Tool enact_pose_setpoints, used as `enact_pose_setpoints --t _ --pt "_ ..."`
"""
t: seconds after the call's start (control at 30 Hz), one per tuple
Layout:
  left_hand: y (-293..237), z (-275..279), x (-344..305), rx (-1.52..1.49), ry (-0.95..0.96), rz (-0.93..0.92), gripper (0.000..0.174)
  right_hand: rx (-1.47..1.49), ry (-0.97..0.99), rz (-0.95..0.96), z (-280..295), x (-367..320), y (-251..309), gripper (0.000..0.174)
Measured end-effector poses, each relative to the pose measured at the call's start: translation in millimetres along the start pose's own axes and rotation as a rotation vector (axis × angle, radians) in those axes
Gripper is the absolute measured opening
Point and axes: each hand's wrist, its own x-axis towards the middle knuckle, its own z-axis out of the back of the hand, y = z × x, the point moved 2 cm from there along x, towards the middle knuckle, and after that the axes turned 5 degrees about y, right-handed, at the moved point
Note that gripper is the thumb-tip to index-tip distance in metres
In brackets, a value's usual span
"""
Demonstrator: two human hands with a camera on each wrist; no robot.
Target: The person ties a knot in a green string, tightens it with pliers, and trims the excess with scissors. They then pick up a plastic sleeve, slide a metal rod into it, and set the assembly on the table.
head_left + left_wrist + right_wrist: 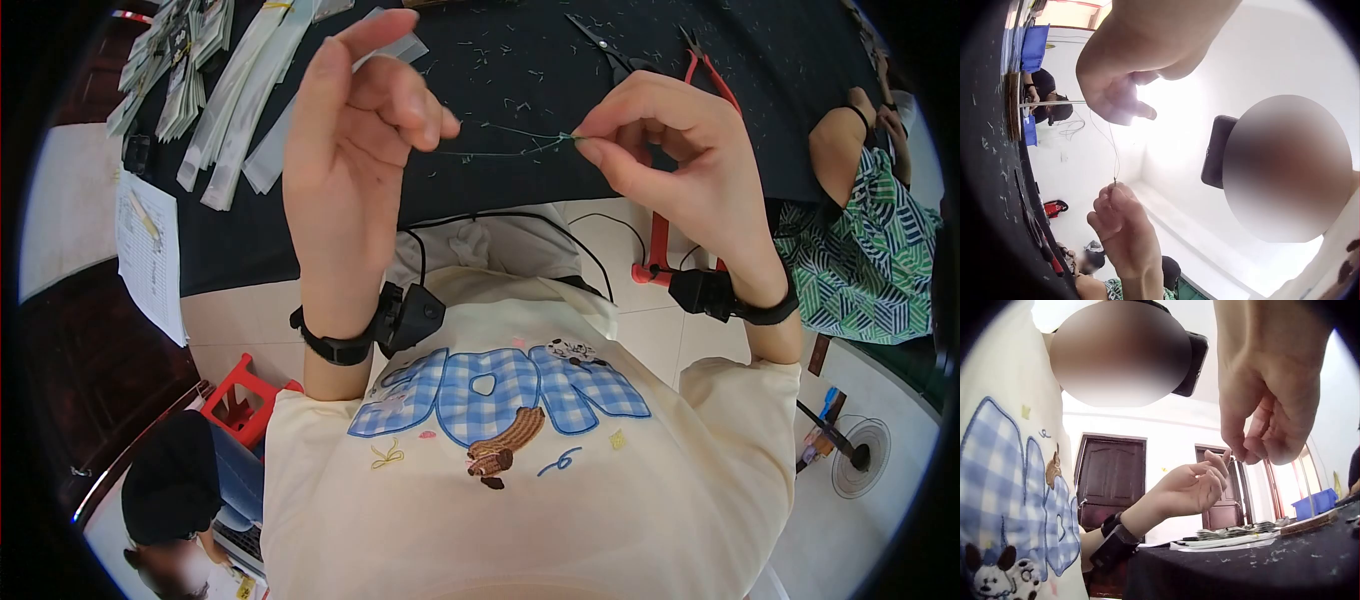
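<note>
Two strands of thin green thread (562, 138) stretch between the hands over the black table in the head view. My right hand (680, 140) pinches the point where the strands meet, between thumb and index fingertip. At the other end, the strands reach the curled fingers of my left hand (360, 140), whose index finger points up and away. In the left wrist view the thread hangs as a narrow loop (1115, 156) from the left hand (1116, 75) to the right fingertips. How the left fingers hold it is partly hidden.
Black scissors (605, 45) and red-handled pliers (712, 75) lie beyond the right hand. Green thread scraps dot the black tablecloth (480, 80). Clear plastic packets (235, 110) and bundled cards (185, 80) lie at the left, near a written sheet (150, 260). Another person sits at the right.
</note>
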Motion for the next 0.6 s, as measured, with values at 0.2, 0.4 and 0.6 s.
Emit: enact_pose_setpoints --t 0.2,0.4,0.6 --pt "-3 -4 3 -0.160 0.009 -0.098 0.034 0.036 -0.059 0.005 1 0 -5 0.006" --pt "-5 7 6 -0.299 0.262 0.076 0.036 -0.015 -0.017 -0.020 2 1 -7 0.006" --pt "0 -4 4 -0.226 0.051 0.218 0.036 -0.055 -0.006 0.010 -2 1 -8 0.006"
